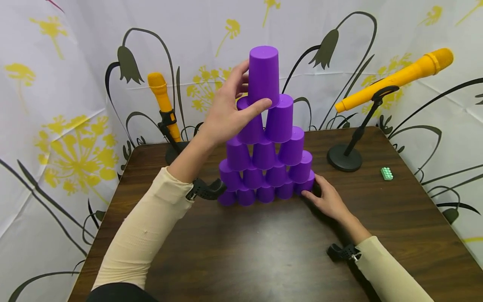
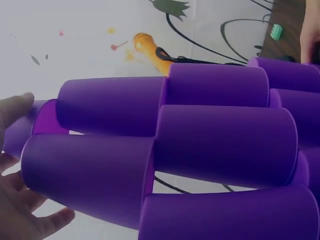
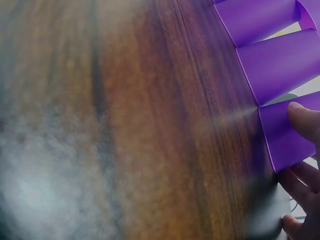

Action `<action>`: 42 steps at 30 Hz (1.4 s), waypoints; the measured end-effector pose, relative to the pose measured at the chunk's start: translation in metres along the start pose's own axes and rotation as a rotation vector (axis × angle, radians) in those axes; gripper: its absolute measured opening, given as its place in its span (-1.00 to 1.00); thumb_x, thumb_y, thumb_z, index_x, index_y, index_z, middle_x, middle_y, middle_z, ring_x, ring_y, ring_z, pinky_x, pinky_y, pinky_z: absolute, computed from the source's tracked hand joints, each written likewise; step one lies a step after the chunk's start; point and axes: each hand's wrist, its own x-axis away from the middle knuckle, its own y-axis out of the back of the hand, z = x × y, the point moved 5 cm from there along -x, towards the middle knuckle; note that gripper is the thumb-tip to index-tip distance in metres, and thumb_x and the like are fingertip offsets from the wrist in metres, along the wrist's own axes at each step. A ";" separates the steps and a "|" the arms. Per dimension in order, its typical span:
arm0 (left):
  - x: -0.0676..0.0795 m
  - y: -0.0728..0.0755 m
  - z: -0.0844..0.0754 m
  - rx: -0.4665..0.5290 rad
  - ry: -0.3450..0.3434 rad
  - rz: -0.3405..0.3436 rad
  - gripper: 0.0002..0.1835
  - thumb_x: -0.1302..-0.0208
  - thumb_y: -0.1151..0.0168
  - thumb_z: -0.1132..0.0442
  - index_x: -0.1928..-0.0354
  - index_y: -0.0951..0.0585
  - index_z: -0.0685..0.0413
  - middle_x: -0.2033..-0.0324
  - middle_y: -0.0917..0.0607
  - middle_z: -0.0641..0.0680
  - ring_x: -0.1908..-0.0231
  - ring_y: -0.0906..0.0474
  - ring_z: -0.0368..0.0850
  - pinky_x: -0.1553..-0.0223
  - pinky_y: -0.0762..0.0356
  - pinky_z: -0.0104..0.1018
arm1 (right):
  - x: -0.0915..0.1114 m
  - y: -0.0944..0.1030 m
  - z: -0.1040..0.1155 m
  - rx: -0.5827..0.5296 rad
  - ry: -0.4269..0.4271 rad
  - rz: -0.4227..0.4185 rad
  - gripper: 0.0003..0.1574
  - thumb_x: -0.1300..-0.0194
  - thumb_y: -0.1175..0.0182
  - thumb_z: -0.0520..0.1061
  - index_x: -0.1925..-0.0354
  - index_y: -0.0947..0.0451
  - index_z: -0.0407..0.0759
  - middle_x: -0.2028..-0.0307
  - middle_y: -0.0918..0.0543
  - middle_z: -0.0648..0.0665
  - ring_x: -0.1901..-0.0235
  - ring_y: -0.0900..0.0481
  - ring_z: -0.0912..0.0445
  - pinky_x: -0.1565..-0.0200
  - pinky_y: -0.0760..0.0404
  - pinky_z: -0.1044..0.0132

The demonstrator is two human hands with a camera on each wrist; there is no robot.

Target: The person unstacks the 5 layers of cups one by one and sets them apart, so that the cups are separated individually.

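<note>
Upside-down purple cups stand in a tapering pyramid, with several cups in the bottom row. My left hand [image 1: 226, 109] grips the single top cup [image 1: 264, 73], thumb across its front near the rim and fingers round its far left side. That cup sits over the two cups [image 1: 280, 119] of the row below; the left wrist view shows the top cup [image 2: 20, 127] only in part. At the pyramid's lower right, my right hand [image 1: 330, 199] holds the end cup [image 1: 305, 184] of the bottom row between thumb [image 3: 302, 117] and fingers.
A yellow microphone [image 1: 162, 98] on a black stand is behind my left forearm. Another yellow microphone [image 1: 396, 79] slants on a stand [image 1: 344, 158] at right. A small green toy brick [image 1: 386, 173] lies near the right edge of the brown table [image 1: 256, 251]. Patterned cloth [image 1: 79, 84] hangs behind.
</note>
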 end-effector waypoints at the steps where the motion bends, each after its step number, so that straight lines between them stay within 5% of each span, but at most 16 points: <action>1: 0.000 -0.001 0.000 0.005 -0.006 -0.006 -0.23 -0.25 -0.31 0.32 -0.45 -0.20 0.15 -0.08 -0.53 0.21 -0.02 -0.53 -0.05 -0.04 -0.49 -0.27 | 0.000 0.000 0.000 0.004 -0.001 0.000 -0.20 -0.23 -0.39 -0.05 -0.34 -0.32 -0.22 -0.17 -0.50 -0.30 -0.19 -0.45 -0.20 -0.19 -0.36 -0.17; 8: 0.000 0.000 -0.003 0.040 -0.039 -0.043 -0.26 -0.23 -0.32 0.37 -0.41 -0.23 0.22 0.00 -0.54 0.23 0.05 -0.55 -0.03 -0.01 -0.47 -0.28 | 0.000 0.001 -0.001 0.010 0.005 0.001 -0.20 -0.22 -0.39 -0.06 -0.34 -0.33 -0.24 -0.16 -0.51 -0.31 -0.19 -0.45 -0.20 -0.19 -0.36 -0.17; 13: 0.005 0.014 -0.008 0.080 -0.140 -0.134 -0.29 -0.17 -0.32 0.45 -0.35 -0.26 0.35 0.00 -0.58 0.27 0.04 -0.53 0.03 -0.12 -0.40 -0.24 | 0.000 0.001 -0.001 0.014 0.009 0.000 -0.20 -0.23 -0.39 -0.06 -0.33 -0.33 -0.26 -0.17 -0.50 -0.32 -0.19 -0.44 -0.20 -0.20 -0.35 -0.17; 17: 0.022 0.040 0.011 0.086 -0.279 -0.222 -0.31 -0.14 -0.34 0.44 -0.32 -0.32 0.31 -0.04 -0.59 0.25 0.02 -0.55 0.09 -0.15 -0.44 -0.12 | -0.001 0.001 -0.001 0.015 0.005 0.005 -0.19 -0.23 -0.39 -0.06 -0.34 -0.32 -0.28 -0.18 -0.49 -0.33 -0.20 -0.43 -0.21 -0.21 -0.34 -0.16; 19: 0.038 0.056 0.028 0.085 -0.287 -0.278 -0.33 -0.13 -0.35 0.43 -0.31 -0.36 0.23 -0.05 -0.59 0.21 0.00 -0.56 0.10 -0.13 -0.46 -0.10 | -0.001 0.001 0.000 0.012 0.002 0.008 -0.18 -0.23 -0.39 -0.06 -0.34 -0.31 -0.28 -0.19 -0.49 -0.33 -0.21 -0.43 -0.20 -0.22 -0.34 -0.16; 21: 0.058 0.071 0.044 0.047 -0.221 -0.353 -0.33 -0.12 -0.37 0.40 -0.30 -0.39 0.17 -0.07 -0.59 0.19 -0.01 -0.55 0.08 -0.11 -0.47 -0.11 | -0.001 0.000 0.000 0.010 0.001 0.009 -0.18 -0.24 -0.38 -0.05 -0.35 -0.31 -0.28 -0.20 -0.48 -0.33 -0.22 -0.42 -0.20 -0.23 -0.33 -0.16; 26: 0.121 0.103 0.089 -0.108 0.123 -0.541 -0.32 -0.07 -0.40 0.43 -0.28 -0.41 0.13 -0.09 -0.56 0.18 -0.03 -0.53 -0.06 -0.11 -0.45 -0.21 | 0.000 0.001 -0.001 0.014 0.001 0.001 -0.19 -0.23 -0.38 -0.06 -0.34 -0.32 -0.28 -0.18 -0.49 -0.33 -0.21 -0.43 -0.20 -0.22 -0.33 -0.16; 30: 0.178 0.133 0.152 -0.276 0.341 -0.615 -0.27 -0.08 -0.44 0.37 -0.31 -0.38 0.07 -0.09 -0.54 0.11 -0.01 -0.51 -0.19 -0.09 -0.44 -0.31 | 0.000 0.000 -0.002 0.021 0.011 0.001 -0.20 -0.23 -0.39 -0.08 -0.33 -0.33 -0.29 -0.17 -0.51 -0.33 -0.20 -0.44 -0.20 -0.22 -0.34 -0.16; 33: 0.223 0.155 0.199 -0.401 0.516 -0.650 -0.25 -0.08 -0.47 0.27 -0.33 -0.36 0.03 -0.08 -0.52 0.07 0.02 -0.49 -0.20 -0.06 -0.44 -0.36 | 0.000 0.000 -0.003 0.029 0.010 0.002 -0.20 -0.23 -0.39 -0.07 -0.33 -0.33 -0.28 -0.16 -0.51 -0.33 -0.19 -0.44 -0.20 -0.21 -0.34 -0.16; 36: 0.262 0.173 0.230 -0.509 0.674 -0.658 -0.22 -0.10 -0.46 0.19 -0.35 -0.32 0.09 -0.11 -0.52 0.17 -0.03 -0.49 -0.01 -0.08 -0.44 -0.21 | 0.000 0.000 -0.004 0.033 0.000 0.008 -0.20 -0.24 -0.38 -0.05 -0.34 -0.33 -0.27 -0.15 -0.51 -0.32 -0.20 -0.44 -0.20 -0.21 -0.34 -0.17; 42: 0.310 0.195 0.259 -0.625 0.830 -0.648 -0.20 -0.12 -0.41 0.15 -0.36 -0.28 0.18 -0.14 -0.50 0.35 -0.09 -0.45 0.27 -0.09 -0.32 0.15 | 0.000 -0.001 -0.005 0.030 -0.018 0.014 -0.21 -0.24 -0.38 -0.05 -0.33 -0.33 -0.28 -0.15 -0.50 -0.32 -0.21 -0.43 -0.21 -0.21 -0.33 -0.18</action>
